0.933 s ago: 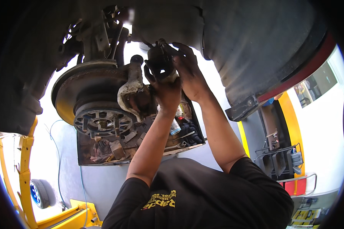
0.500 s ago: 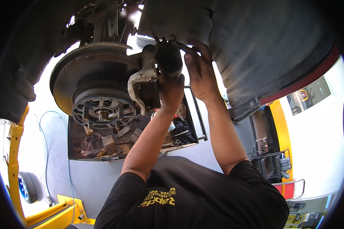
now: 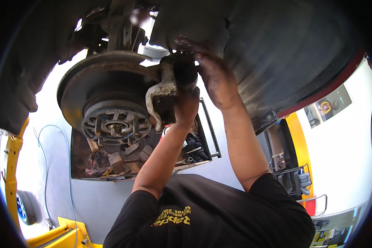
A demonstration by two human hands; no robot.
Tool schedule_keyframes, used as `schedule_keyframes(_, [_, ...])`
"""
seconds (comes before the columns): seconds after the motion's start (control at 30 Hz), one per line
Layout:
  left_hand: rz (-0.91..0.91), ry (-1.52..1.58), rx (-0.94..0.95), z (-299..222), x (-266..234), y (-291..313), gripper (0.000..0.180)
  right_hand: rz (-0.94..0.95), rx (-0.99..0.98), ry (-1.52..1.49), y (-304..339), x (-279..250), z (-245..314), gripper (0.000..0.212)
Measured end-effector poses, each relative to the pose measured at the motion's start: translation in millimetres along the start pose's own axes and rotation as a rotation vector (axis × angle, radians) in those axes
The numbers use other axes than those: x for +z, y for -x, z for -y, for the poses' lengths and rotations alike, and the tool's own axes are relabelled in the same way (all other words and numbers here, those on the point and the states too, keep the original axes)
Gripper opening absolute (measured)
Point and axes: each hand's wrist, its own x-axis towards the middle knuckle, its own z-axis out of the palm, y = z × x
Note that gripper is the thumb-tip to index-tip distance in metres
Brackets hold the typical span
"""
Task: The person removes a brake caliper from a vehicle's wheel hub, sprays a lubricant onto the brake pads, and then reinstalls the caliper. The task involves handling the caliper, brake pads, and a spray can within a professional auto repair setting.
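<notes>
A dark brake caliper (image 3: 182,71) with a pale, worn bracket (image 3: 157,94) sits at the right edge of a rusty brake disc (image 3: 96,80) under a raised car. My left hand (image 3: 187,106) grips the caliper from below. My right hand (image 3: 214,71), smeared with grease, wraps over its top and right side, fingers reaching toward the back. The wheel hub (image 3: 114,126) with its studs is bare, below and left of the caliper. The caliper's back side is hidden by my hands.
A dark tool tray (image 3: 80,165) with several tools and parts lies under the hub. The grey wheel-arch liner (image 3: 289,53) curves close over my right arm. Yellow lift parts stand at the left (image 3: 11,165) and bottom (image 3: 70,233). A wheel (image 3: 25,208) lies at lower left.
The view has drawn closer to the disc and caliper. Both hands stay on the caliper; my right hand has slid further over its top.
</notes>
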Motion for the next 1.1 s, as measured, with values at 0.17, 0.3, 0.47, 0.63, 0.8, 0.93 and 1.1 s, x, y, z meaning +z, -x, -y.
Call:
schedule_keyframes(0.17, [-0.316, -0.749, 0.188, 6.5, 23.1, 2.5, 0.051, -0.078, 0.209, -0.55, 1.9, 30.2, -7.5, 0.062])
schedule_keyframes(0.3, [-0.3, -0.886, 0.191, 23.6, 43.5, 10.3, 0.05, -0.178, 0.255, -0.547, 8.8, 40.8, -14.6, 0.064])
schedule_keyframes(0.47, [-0.088, 0.264, -0.037, 36.5, 51.4, 20.5, 0.056, -0.255, 0.292, -0.776, 6.1, 50.3, -30.7, 0.063])
schedule_keyframes(0.63, [-0.041, 0.34, 0.001, 33.4, 45.9, 23.6, 0.058, -0.223, 0.249, -0.894, 21.8, 51.5, -42.2, 0.062])
schedule_keyframes(0.8, [-0.018, 0.364, 0.024, 33.2, 43.2, 23.4, 0.06, -0.26, 0.228, -0.876, 25.6, 60.1, -42.7, 0.061])
schedule_keyframes(0.93, [-0.038, 0.381, 0.03, 31.1, 42.9, 22.6, 0.062, -0.244, 0.23, -0.832, 30.6, 57.0, -34.1, 0.061])
schedule_keyframes(1.1, [-0.127, 0.396, 0.056, 26.4, 34.6, 17.8, 0.065, -0.207, 0.28, -0.703, 35.4, 50.8, -27.1, 0.061])
